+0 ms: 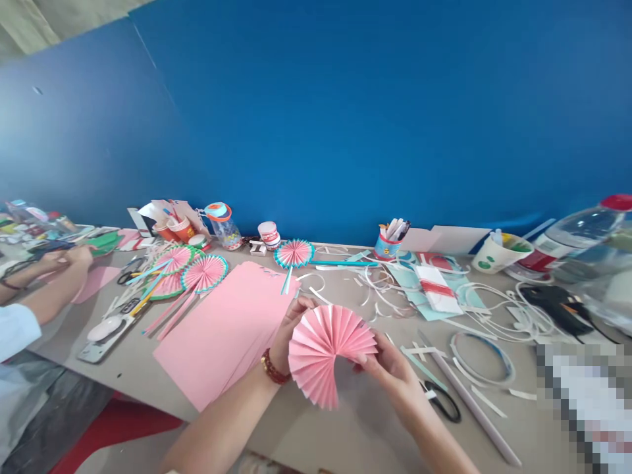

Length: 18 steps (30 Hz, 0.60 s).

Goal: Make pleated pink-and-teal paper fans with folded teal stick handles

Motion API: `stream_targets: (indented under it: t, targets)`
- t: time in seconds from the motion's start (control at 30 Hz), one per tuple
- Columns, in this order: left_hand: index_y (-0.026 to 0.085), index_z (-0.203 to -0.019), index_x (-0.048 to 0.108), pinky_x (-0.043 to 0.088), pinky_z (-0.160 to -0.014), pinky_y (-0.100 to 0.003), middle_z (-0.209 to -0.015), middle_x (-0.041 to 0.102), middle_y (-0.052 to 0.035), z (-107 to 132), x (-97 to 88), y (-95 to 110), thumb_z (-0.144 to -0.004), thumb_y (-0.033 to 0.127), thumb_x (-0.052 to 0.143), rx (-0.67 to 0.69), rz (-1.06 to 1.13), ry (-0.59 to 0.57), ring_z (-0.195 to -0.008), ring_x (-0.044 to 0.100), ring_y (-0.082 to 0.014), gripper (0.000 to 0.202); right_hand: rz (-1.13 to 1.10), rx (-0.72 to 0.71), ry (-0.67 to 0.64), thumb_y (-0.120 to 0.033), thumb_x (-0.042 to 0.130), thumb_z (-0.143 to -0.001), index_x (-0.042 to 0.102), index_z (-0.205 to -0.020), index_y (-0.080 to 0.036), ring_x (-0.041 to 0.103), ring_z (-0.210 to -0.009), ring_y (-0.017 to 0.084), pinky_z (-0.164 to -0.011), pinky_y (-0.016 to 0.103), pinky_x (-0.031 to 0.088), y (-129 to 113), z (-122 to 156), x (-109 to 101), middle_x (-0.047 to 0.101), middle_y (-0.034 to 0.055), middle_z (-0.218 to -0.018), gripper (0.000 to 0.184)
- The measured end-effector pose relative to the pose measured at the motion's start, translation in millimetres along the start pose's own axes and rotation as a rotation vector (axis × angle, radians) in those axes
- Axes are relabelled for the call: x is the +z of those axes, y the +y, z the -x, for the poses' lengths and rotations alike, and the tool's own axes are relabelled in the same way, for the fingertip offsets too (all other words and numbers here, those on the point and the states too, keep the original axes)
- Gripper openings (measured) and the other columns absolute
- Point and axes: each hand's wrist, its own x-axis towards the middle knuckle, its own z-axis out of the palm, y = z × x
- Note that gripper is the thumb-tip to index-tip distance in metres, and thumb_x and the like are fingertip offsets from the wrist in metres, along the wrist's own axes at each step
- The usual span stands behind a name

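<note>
A pleated pink paper fan (316,349) is spread between my hands above the near table edge. Its folds form most of a circle, with a gap at the lower right. My left hand (291,322) grips it from behind at the upper left; some of those fingers are hidden by the paper. At the fan's right end, my right hand (388,368) pinches the pleats between thumb and fingers. Pink paper sheets (212,336) lie stacked left of my left wrist. Black-handled scissors (447,403) rest by my right hand, partly covered.
Finished round fans (205,273) lie at left, another fan (295,253) at the back. White paper strips (380,289) litter the right side. A pen cup (388,245) and large bottle (567,237) stand near the blue wall. A co-worker's hands (74,260) work at far left.
</note>
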Motion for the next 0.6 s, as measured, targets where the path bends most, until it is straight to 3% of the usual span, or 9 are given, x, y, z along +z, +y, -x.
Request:
stream_targets:
  t: [0.17, 0.3, 0.37, 0.5, 0.6]
  targets:
    - [0.019, -0.081, 0.061, 0.045, -0.08, -0.029, -0.086, 0.057, -0.0006, -5, -4.6, 4, -0.08, 0.034, 0.074, -0.005, 0.008, -0.047, -0.08, 0.055, -0.0148, 0.02, -0.016, -0.002, 0.006, -0.053, 0.074, -0.079, 0.066, -0.091, -0.018, 0.057, -0.06, 0.016, -0.059, 0.027, 0.051, -2, -1, -4, 0.064, 0.0019, -0.069, 0.037]
    - [0.015, -0.093, 0.067, 0.046, -0.082, -0.032, -0.091, 0.062, -0.0063, -10, -10.7, 4, -0.088, 0.054, 0.061, -0.033, -0.051, -0.088, -0.086, 0.058, -0.0196, 0.039, -0.023, -0.019, 0.109, -0.048, 0.076, -0.078, 0.066, -0.09, -0.018, 0.054, -0.06, 0.014, -0.059, 0.025, 0.047, -12, 2, 1, 0.062, 0.0, -0.067, 0.034]
    - [0.015, -0.095, 0.069, 0.046, -0.08, -0.031, -0.091, 0.063, -0.0064, -12, -14.1, 3, -0.084, 0.061, 0.063, -0.044, -0.084, -0.119, -0.086, 0.058, -0.0198, 0.048, -0.001, -0.028, 0.143, -0.048, 0.078, -0.077, 0.066, -0.089, -0.018, 0.053, -0.059, 0.014, -0.059, 0.025, 0.046, -15, 3, 3, 0.062, -0.0004, -0.067, 0.034]
    - [0.015, -0.089, 0.07, 0.042, -0.075, -0.026, -0.083, 0.063, -0.0019, -14, -17.9, -1, -0.076, 0.038, 0.08, -0.068, -0.171, -0.148, -0.078, 0.056, -0.0144, 0.029, 0.056, -0.042, 0.184, -0.049, 0.078, -0.075, 0.067, -0.091, -0.018, 0.054, -0.057, 0.014, -0.058, 0.025, 0.047, -14, 1, 0, 0.062, -0.001, -0.065, 0.036]
    - [0.015, -0.089, 0.069, 0.042, -0.076, -0.026, -0.084, 0.064, -0.0021, -16, -16.8, -3, -0.078, 0.036, 0.079, -0.072, -0.21, -0.147, -0.079, 0.057, -0.0139, 0.026, 0.08, -0.053, 0.214, -0.05, 0.078, -0.073, 0.067, -0.093, -0.018, 0.055, -0.056, 0.015, -0.057, 0.026, 0.048, -12, -2, -4, 0.063, 0.0, -0.067, 0.04]
